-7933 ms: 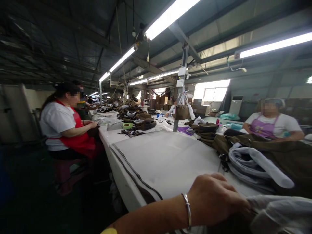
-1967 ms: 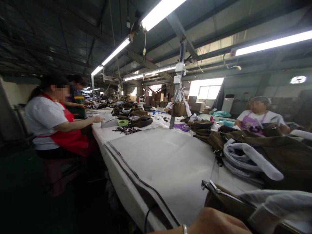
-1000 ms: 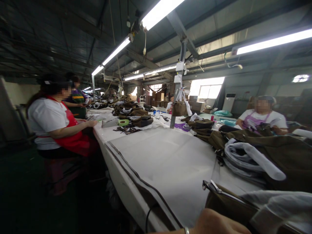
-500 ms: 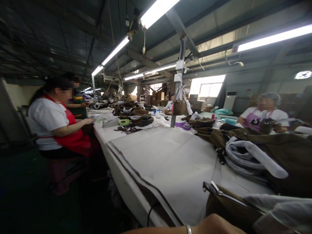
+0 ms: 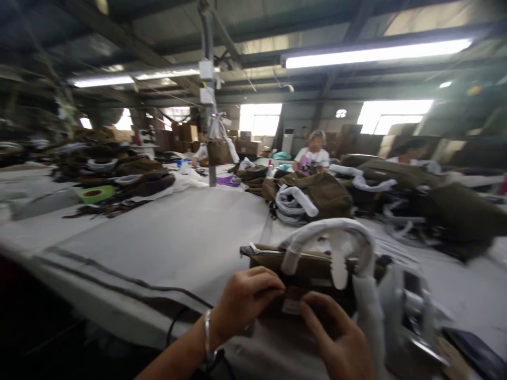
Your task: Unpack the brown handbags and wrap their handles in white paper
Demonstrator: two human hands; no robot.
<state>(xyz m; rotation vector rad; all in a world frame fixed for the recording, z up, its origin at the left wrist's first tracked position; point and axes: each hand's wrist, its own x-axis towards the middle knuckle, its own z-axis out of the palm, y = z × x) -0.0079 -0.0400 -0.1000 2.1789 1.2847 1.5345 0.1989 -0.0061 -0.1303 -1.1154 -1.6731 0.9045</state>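
At 6 o'clock, hard against the near edge of the table (image 5: pixel 178 237): logged left hand (image 5: pixel 245 298), fingers curled tight, tips pressed onto the front face of the brown bag (image 5: pixel 312 266). Bracelet (image 5: pixel 206 338) noted on that wrist.

Logged right hand (image 5: pixel 336 338) at 5 o'clock, half curled, thumb and forefinger tips touching the pale tag (image 5: pixel 292 304) on the bag front. Cannot tell through motion blur whether actually pinched shut on it.

Placed tag between the two hands, just below the bag's top edge. Placed bag upright on the table cloth at 12 o'clock of the hands, zip edge along the top. Noted white-wrapped handle (image 5: pixel 328 235) arching over it.

Recorded wrapped metal fitting (image 5: pixel 412 306) just beside the bag at 3 o'clock, badly blurred.

Further out at 1 o'clock: heap of brown bags (image 5: pixel 325 192) with the same white wrapping, well apart from both hands.

Far off at 10 o'clock, across bare cloth: green tape roll (image 5: pixel 95 194), near dark straps (image 5: pixel 99 211).

At 12 o'clock: grey post (image 5: pixel 212 158) rising from the table. Beyond the heap, at 1 o'clock: seated person (image 5: pixel 312 155) in white top and purple apron.
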